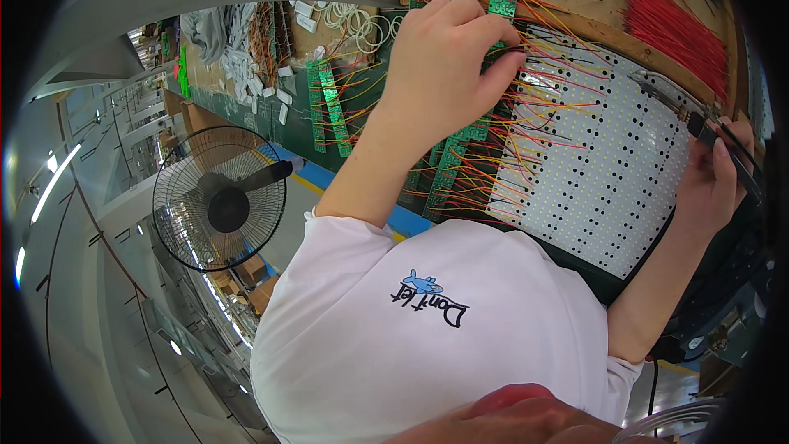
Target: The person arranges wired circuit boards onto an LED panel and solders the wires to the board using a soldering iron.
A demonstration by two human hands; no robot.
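Your left hand pinches a wire at the white panel. Your right hand grips a soldering iron at its edge.

Circuit strips left of the perforated panel (wires across both), fan far left.

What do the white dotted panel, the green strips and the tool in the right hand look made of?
White panel: looks like a matte white board, rigid, with a grid of tiny dots and black holes.
Green strips: glossy green circuit-board laminate, with red and yellow wires attached.
Tool in the right hand: dark handle, metallic tip; probably plastic and steel.
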